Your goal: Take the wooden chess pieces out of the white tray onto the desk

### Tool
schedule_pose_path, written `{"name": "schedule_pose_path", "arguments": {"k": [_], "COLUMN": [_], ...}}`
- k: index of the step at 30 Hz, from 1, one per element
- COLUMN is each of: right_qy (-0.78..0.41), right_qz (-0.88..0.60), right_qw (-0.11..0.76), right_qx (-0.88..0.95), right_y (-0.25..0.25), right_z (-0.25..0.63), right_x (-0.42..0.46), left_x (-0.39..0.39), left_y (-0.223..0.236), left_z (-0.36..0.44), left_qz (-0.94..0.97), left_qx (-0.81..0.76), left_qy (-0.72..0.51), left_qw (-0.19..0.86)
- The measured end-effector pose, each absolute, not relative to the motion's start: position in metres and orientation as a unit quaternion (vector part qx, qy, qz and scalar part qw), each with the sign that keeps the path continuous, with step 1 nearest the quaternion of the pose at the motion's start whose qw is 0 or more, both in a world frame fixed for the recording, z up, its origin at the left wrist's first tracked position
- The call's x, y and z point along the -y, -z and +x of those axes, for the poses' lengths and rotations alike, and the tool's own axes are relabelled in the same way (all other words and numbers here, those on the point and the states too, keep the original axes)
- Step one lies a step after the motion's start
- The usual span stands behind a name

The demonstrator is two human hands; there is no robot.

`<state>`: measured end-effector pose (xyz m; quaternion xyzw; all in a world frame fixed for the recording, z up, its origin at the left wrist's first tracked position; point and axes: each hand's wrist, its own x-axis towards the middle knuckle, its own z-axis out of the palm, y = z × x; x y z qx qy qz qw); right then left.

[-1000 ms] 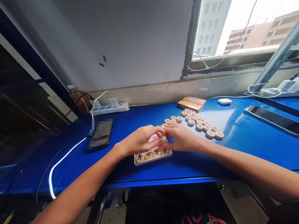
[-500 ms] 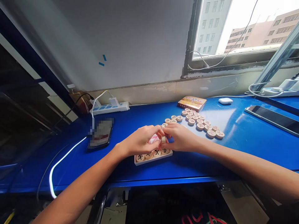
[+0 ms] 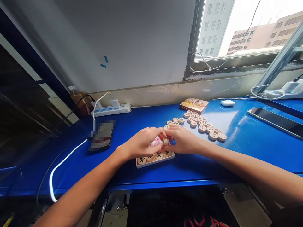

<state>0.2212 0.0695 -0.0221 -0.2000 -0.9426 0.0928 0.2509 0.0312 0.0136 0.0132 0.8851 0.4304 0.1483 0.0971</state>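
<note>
A small open box (image 3: pixel 155 164) near the table's front edge holds a row of wooden Chinese chess pieces with black characters. Above it, my left hand (image 3: pixel 145 142) and my right hand (image 3: pixel 184 138) meet, fingers bent and closed. Between their fingertips a pale chess piece (image 3: pixel 165 142) stands on edge, gripped from both sides. Pink-and-white patterned paper (image 3: pixel 156 142) shows under my left fingers. Just beyond my hands lie loose black-character pieces (image 3: pixel 175 119); my fingers hide part of this group and the back of the box.
Several red-character pieces (image 3: pixel 202 128) lie behind my right hand, beside a printed cardboard box (image 3: pixel 194 105). A white earbud case (image 3: pixel 227 103) and a phone (image 3: pixel 276 121) are at right. At left sit a power strip (image 3: pixel 113 109), a second phone (image 3: pixel 101 135) and a white cable (image 3: pixel 52 176).
Almost nothing differs. Both hands keep the same grip on the chess piece over the box, and the view has shifted very slightly.
</note>
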Motion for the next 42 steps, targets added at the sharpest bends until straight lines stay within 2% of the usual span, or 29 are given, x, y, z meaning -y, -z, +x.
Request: {"name": "schedule_pose_path", "arguments": {"k": [7,17,25,35,42], "right_qy": [-0.094,-0.17,-0.104,-0.061,-0.092], "right_qz": [-0.211,-0.172,-0.193,-0.2,-0.171], "right_qw": [0.254,0.258,0.26,0.272,0.294], "right_qx": [0.939,0.935,0.94,0.939,0.936], "right_y": [0.022,0.02,0.0195,0.0201,0.0204], "right_z": [0.2211,0.2275,0.2245,0.2228,0.2248], "right_x": [-0.0684,-0.0737,-0.0707,-0.0703,-0.0722], "left_x": [-0.0133,-0.0159,-0.0169,-0.0172,-0.0171], "left_y": [-0.0148,-0.0178,-0.0177,-0.0163,-0.0182], "left_z": [0.0298,0.0231,0.0228,0.0227,0.0237], "left_qz": [0.889,0.885,0.878,0.844,0.846], "left_qx": [-0.423,-0.432,-0.43,-0.431,-0.44], "left_qy": [-0.161,-0.165,-0.187,-0.214,-0.213], "left_qw": [0.074,0.055,0.097,0.237,0.213]}}
